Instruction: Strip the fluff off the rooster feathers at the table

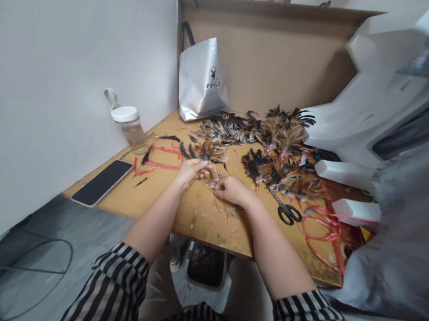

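My left hand (pixel 194 172) pinches the base of a small bunch of brown and black feathers (pixel 208 151), whose tips fan out away from me. Close beside it, my right hand (pixel 231 189) is closed, its fingers bent over a pale brown feather (pixel 211 173) between the two hands. Bits of red plastic ribbon and feather scraps lie on the wooden table under my hands. Black-handled scissors (pixel 289 213) rest to the right of my right hand, their blades partly under a feather pile (pixel 285 175).
More feather heaps (pixel 233 128) lie at the back. A silver bag (pixel 203 80) leans on a cardboard panel (pixel 278 60). A jar (pixel 130 127) and a phone (pixel 102 183) are at left. Red ribbon (pixel 324 233) tangles at right near white foam pieces (pixel 358 211). A bin (pixel 206 267) sits below.
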The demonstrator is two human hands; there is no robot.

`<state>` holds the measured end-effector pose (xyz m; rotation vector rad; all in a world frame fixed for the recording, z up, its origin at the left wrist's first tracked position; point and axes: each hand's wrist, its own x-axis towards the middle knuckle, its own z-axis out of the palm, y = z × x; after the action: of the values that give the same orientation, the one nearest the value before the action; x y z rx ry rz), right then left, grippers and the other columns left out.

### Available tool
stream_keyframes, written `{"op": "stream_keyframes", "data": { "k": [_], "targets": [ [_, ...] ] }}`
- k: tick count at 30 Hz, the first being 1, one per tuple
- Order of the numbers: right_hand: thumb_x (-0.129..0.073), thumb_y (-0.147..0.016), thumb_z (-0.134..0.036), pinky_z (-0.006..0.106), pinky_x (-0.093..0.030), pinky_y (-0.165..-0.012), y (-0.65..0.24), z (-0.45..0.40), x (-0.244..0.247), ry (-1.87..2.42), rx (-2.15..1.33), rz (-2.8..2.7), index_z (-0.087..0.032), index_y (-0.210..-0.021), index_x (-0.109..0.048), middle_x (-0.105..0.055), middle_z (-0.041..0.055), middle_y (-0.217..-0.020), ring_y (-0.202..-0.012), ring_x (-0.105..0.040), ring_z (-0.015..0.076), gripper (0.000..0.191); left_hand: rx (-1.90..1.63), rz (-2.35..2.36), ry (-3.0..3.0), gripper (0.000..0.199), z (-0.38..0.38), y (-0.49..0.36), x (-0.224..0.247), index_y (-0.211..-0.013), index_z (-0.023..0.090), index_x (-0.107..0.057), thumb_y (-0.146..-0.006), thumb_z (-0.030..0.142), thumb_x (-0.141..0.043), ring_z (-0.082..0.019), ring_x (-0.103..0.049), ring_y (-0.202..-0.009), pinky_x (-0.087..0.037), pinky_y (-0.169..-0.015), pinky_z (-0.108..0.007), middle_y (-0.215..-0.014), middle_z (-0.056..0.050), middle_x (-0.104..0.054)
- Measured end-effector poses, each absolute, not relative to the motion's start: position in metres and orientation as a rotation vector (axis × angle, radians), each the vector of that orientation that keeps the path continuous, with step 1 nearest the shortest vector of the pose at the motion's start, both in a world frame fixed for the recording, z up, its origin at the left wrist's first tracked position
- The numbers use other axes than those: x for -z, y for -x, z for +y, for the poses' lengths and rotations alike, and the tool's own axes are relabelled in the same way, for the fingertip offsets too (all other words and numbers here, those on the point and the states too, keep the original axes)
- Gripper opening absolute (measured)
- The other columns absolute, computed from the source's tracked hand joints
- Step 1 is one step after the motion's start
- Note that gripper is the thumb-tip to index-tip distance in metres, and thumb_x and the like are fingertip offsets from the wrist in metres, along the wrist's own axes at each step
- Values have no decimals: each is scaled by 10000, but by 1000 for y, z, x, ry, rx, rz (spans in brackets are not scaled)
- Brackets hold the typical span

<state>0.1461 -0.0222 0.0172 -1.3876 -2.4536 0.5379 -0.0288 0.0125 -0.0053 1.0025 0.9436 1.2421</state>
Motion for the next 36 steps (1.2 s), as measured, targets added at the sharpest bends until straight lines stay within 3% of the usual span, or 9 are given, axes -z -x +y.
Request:
{"op": "stream_keyframes", "data": {
  "k": [5,12,18,28,36],
  "targets": [
    [-528,-646,-208,238,-280,-504,-142,-25,-15,1479,-321,-2423,-167,-595,-617,-606,57,-603,-508,-474,118,110,-1237,929,-1005,195,12,29,5,-762,88,-626,-663,255,-638,-44,-546,-515,-378,-423,-121,-795,-91,-660],
    [-579,-633,-333,202,-296,-458,-153,-12,-22,1176,-1061,-1636,-136,-636,-597,-544,-13,-523,-450,-418,76,197,-1285,843,-879,148,12,31,4,-756,95,-624,-678,220,-630,-34,-543,-516,-381,-417,-106,-798,-81,-661],
    [-674,-557,-336,172,-167,-375,-145,-6,-19,940,-1358,-1041,-147,-644,-547,-417,-66,-454,-376,-285,29,243,-1085,802,-933,146,6,24,5,-761,80,-625,-669,192,-641,-44,-559,-515,-409,-437,-107,-764,-88,-664],
    [-626,-596,-379,188,-238,-396,-121,-9,-8,928,-1219,-1075,-157,-660,-546,-416,-65,-433,-384,-314,46,245,-963,773,-947,158,3,17,6,-750,65,-634,-676,205,-637,-54,-569,-505,-386,-399,-97,-786,-121,-663],
    [-575,-624,-392,199,-345,-501,-120,-7,-2,1005,-1005,-1171,-150,-712,-550,-522,-20,-592,-509,-422,78,258,-957,767,-921,135,1,16,4,-724,57,-632,-677,184,-635,-43,-548,-486,-390,-410,-103,-750,-118,-660]
  ]
}}
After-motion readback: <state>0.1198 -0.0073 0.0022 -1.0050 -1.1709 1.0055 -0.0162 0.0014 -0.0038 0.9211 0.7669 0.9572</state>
